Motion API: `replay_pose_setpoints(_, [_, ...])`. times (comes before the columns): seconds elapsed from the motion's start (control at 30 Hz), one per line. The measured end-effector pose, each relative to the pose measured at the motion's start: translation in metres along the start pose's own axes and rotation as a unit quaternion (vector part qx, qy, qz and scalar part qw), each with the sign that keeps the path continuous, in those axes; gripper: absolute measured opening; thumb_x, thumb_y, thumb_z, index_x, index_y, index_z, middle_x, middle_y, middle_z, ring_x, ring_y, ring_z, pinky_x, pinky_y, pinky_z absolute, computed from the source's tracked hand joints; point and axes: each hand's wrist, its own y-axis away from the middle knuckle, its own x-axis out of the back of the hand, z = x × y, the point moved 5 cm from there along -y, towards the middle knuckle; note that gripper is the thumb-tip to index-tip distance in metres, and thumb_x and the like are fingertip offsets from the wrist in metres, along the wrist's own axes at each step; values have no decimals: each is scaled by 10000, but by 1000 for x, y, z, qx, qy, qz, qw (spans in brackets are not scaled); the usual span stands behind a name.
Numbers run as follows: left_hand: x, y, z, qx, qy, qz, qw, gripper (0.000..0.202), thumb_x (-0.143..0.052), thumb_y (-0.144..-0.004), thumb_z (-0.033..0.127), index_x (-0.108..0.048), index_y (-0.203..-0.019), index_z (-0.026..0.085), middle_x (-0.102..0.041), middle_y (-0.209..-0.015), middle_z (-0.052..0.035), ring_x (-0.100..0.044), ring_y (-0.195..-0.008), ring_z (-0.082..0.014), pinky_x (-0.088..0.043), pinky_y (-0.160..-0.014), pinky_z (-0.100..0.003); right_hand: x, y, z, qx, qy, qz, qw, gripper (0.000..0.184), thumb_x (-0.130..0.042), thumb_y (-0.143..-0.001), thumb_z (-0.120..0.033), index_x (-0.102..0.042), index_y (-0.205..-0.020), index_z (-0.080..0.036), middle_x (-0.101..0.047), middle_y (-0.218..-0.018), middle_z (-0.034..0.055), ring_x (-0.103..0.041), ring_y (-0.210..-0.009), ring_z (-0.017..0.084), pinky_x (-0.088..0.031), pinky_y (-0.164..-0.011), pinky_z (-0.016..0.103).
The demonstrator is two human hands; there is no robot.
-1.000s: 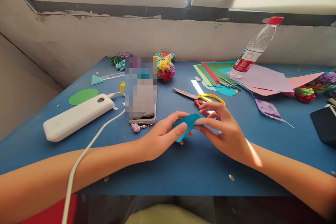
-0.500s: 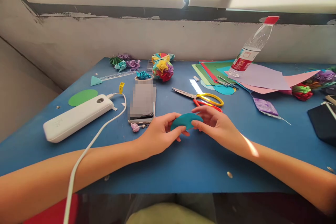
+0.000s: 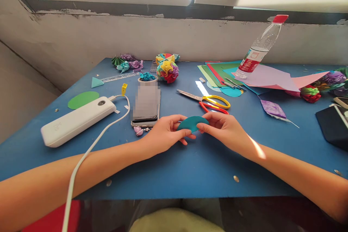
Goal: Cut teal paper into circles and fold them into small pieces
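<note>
Pinching a rounded piece of teal paper (image 3: 191,124) at its left end, the left hand (image 3: 166,136) is staying partly curled, its thumb pressing on the near face while a couple of fingertips are showing below the paper, slightly parted. The right hand (image 3: 227,128) is nipping the right end between thumb and forefinger, its other fingers being mostly hidden; how they are bending I cannot tell. The teal paper is spanning the gap between the two hands, directly on the near side of the scissors (image 3: 200,99), which are lying with handles parted on the blue table (image 3: 185,174). Left of the scissors, a phone (image 3: 146,119) is resting near the left hand, and farther left a white power bank (image 3: 77,125) is lying with its cable (image 3: 95,143) passing over the left forearm. Beyond the scissors to the right, a bottle (image 3: 257,56) is standing on coloured sheets (image 3: 269,78).
</note>
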Motion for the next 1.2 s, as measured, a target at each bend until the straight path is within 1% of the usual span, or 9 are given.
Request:
replay_pose_setpoints(0.13, [-1,-2,1,2,-23,-6,1000,292,-681,-728,218,-584,-986,122,-680,-846,-63,-683,-816,-218,-519,-575,-253,0,0,-1,9,15,3,1000,297,-642,-757,-445,-610,-813,-155,-626,-749,26,-574,-689,151,-459,-632,269])
replay_pose_setpoints(0.3, [-2,-4,-1,41,-60,-34,997,225,-677,-703,160,-616,-917,128,-697,-833,-68,-681,-768,-190,-517,-576,-241,-3,2,1,16,9,-18,1000,263,-652,-766,-414,-610,-819,-160,-654,-772,36,-606,-726,169,-482,-683,295])
replay_pose_setpoints(0.5, [-1,-2,1,41,-61,-10,997,183,-692,-703,221,-663,-857,127,-702,-761,-55,-670,-718,-161,-527,-612,-241,-2,4,-2,44,44,5,998,249,-645,-773,-411,-635,-820,-167,-654,-752,26,-588,-687,155,-479,-642,274])
replay_pose_setpoints(0.63, [-2,-2,2,56,-79,-5,995,146,-685,-706,236,-685,-783,112,-692,-693,-57,-665,-680,-160,-519,-576,-232,0,4,-4,55,49,33,997,254,-646,-769,-417,-638,-811,-166,-654,-752,32,-586,-683,160,-484,-635,277])
replay_pose_setpoints(0.77, [-3,-2,1,66,-85,-28,994,158,-666,-724,263,-682,-728,106,-703,-705,-69,-654,-616,-144,-492,-510,-213,0,5,-6,49,45,35,997,249,-651,-768,-412,-629,-802,-166,-649,-740,30,-589,-671,158,-482,-621,275])
replay_pose_setpoints(0.9, [-3,-1,0,59,-88,-40,994,178,-660,-728,287,-682,-738,110,-719,-751,-82,-642,-562,-135,-454,-461,-205,0,6,-6,41,43,36,998,264,-661,-754,-423,-617,-764,-163,-627,-694,19,-559,-626,140,-459,-572,256])
replay_pose_setpoints(1.0, [-3,1,1,46,-89,-45,994,196,-657,-733,310,-686,-745,116,-717,-730,-74,-636,-551,-133,-433,-451,-200,1,5,-7,39,41,39,998,276,-669,-743,-431,-602,-726,-164,-601,-653,6,-533,-596,128,-441,-547,247])
replay_pose_setpoints(1.07, [-3,2,2,39,-90,-49,994,204,-653,-739,319,-682,-737,118,-713,-714,-69,-631,-548,-132,-419,-446,-195,0,4,-6,34,26,27,999,276,-686,-728,-426,-601,-725,-163,-598,-650,0,-533,-600,123,-442,-556,244])
replay_pose_setpoints(1.2, [-4,2,2,36,-101,-64,992,208,-636,-758,323,-664,-756,117,-695,-693,-57,-621,-543,-123,-408,-443,-188,-5,5,-1,5,-10,-34,999,256,-704,-718,-412,-643,-755,-166,-638,-695,3,-576,-654,135,-463,-608,247])
